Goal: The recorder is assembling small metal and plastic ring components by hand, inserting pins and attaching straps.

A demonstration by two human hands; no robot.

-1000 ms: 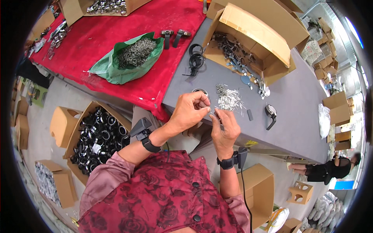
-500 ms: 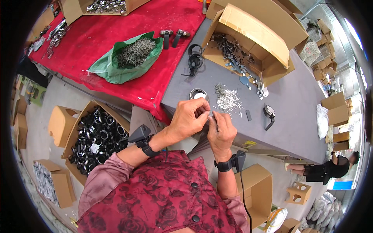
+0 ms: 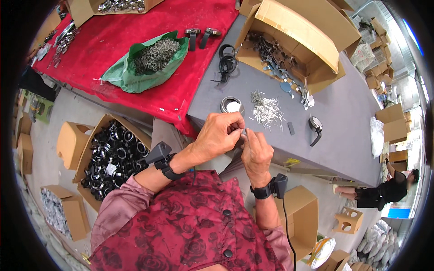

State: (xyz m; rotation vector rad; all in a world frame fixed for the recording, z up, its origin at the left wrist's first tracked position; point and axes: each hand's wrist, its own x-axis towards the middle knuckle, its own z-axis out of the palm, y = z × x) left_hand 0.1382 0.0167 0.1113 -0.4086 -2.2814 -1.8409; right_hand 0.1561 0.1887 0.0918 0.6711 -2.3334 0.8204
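Observation:
Close together at the near edge of the grey table, my left hand (image 3: 218,135) and my right hand (image 3: 257,156) meet fingertip to fingertip. Both are closed in a pinch. A tiny greyish piece (image 3: 244,132) shows between the fingertips, too small to name and mostly hidden by them. Just beyond lies a heap of small silvery pins (image 3: 266,111). A round open container (image 3: 232,105) with something white inside sits beyond my left hand. To the right are a small dark grey bar (image 3: 290,128) and a watch with a black strap (image 3: 315,128).
An open carton (image 3: 294,49) of small metal and strap parts stands at the back. On the red cloth (image 3: 149,106) rest a green sack (image 3: 126,79) of metal bits and two watches (image 3: 192,38). A carton of black watches (image 3: 115,156) is at lower left. A person (image 3: 384,194) stands far right.
The view has shifted slightly. My hands keep their pinch at nearly the same spot, with the right fingers a little more closed together. The person at far right has moved an arm.

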